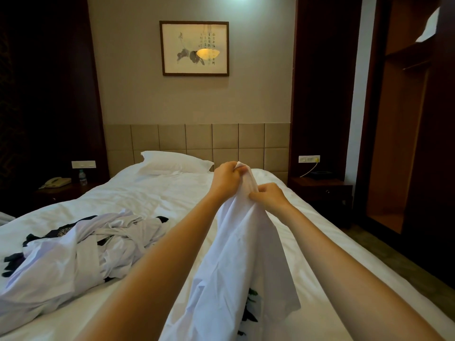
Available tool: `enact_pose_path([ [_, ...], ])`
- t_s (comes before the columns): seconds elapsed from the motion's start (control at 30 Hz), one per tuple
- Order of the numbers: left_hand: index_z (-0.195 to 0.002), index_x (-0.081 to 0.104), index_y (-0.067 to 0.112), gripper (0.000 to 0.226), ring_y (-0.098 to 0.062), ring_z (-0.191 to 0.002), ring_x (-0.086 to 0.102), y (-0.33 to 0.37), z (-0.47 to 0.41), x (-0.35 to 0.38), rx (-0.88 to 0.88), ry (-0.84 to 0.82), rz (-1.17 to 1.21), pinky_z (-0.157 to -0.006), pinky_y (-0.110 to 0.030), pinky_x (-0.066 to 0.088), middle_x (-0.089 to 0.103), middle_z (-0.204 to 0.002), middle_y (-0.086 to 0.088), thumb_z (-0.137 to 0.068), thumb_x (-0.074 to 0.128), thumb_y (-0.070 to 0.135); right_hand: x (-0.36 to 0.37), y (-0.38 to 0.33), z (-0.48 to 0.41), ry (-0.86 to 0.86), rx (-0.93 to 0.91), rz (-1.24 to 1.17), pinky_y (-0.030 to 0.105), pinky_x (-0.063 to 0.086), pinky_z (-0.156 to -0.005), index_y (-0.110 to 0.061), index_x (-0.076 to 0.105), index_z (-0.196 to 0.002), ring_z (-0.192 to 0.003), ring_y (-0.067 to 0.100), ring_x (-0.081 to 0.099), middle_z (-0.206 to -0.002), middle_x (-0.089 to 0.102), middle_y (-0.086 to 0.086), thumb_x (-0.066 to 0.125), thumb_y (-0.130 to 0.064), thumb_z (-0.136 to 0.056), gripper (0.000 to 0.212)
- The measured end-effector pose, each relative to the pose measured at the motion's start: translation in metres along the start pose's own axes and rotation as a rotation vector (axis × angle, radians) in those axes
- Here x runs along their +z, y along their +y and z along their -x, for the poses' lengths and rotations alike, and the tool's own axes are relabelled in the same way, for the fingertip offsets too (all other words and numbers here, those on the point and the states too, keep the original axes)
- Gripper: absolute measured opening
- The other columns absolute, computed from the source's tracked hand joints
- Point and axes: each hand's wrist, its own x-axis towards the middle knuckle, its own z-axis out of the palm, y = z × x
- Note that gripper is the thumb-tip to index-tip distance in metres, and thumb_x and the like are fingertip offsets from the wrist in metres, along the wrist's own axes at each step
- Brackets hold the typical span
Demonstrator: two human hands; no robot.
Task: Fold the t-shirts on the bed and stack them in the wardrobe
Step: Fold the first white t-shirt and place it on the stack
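T-shirt [236,254], white with a dark print, hangs above the bed [152,193] from both your hands. Your left hand [227,175] grips its top edge with curled fingers, and your right hand [268,196] pinches the cloth just below. It is bunched and not yet laid flat, so I judge folding has hardly begun. A crumpled pile [73,249] of more shirts lies on the bed to your left. No folded stack shows in the open wardrobe [406,143] on your right, so nearly everything is left.
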Motion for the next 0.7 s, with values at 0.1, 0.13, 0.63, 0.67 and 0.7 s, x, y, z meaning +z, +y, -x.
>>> enact_pose_path([
  [0.1,-0.100,0.066,-0.004,0.029,-0.020,-0.080,0.049,-0.002,0.001,-0.003,-0.012,0.022,0.016,-0.061,-0.023,0.032,0.057,-0.084,-0.010,-0.099,0.044,0.015,0.005,0.015,0.002,-0.110,0.139,0.101,0.027,0.037,-0.060,-0.007,0.051,-0.072,-0.070,0.020,0.045,-0.072,0.044,0.005,0.049,-0.008,-0.085,0.013],
  [0.13,-0.100,0.066,-0.004,0.029,-0.020,-0.080,0.049,-0.003,0.002,-0.004,-0.013,0.030,0.016,-0.061,-0.021,0.031,0.057,-0.084,-0.010,-0.099,0.044,0.014,0.008,0.020,0.004,-0.140,0.172,0.132,0.028,0.040,-0.063,-0.004,0.055,-0.087,-0.079,0.022,0.050,-0.081,0.049,0.007,0.050,-0.010,-0.085,0.008],
  [0.63,-0.080,0.056,0.005,0.026,-0.022,-0.082,0.046,-0.040,0.000,-0.044,-0.161,0.154,0.006,-0.066,-0.025,0.029,0.053,-0.079,-0.010,-0.098,0.045,0.019,0.023,0.077,0.016,-0.329,0.311,0.191,0.030,0.052,-0.071,-0.003,0.062,-0.098,-0.089,0.024,0.061,-0.092,0.061,0.009,0.053,-0.009,-0.084,0.017],
  [0.67,-0.082,0.056,0.005,0.024,-0.022,-0.082,0.047,-0.042,0.000,-0.045,-0.159,0.158,0.004,-0.068,-0.025,0.030,0.054,-0.082,-0.010,-0.098,0.045,0.019,0.027,0.082,0.016,-0.330,0.309,0.191,0.031,0.052,-0.073,-0.002,0.063,-0.098,-0.089,0.025,0.061,-0.093,0.061,0.010,0.053,-0.008,-0.084,0.018],
  [0.7,-0.081,0.056,0.006,0.024,-0.021,-0.083,0.047,-0.042,0.001,-0.047,-0.155,0.166,0.008,-0.068,-0.025,0.030,0.055,-0.084,-0.011,-0.099,0.045,0.018,0.032,0.085,0.017,-0.337,0.314,0.205,0.032,0.052,-0.074,-0.002,0.063,-0.099,-0.090,0.025,0.060,-0.094,0.061,0.011,0.052,-0.008,-0.083,0.020],
])
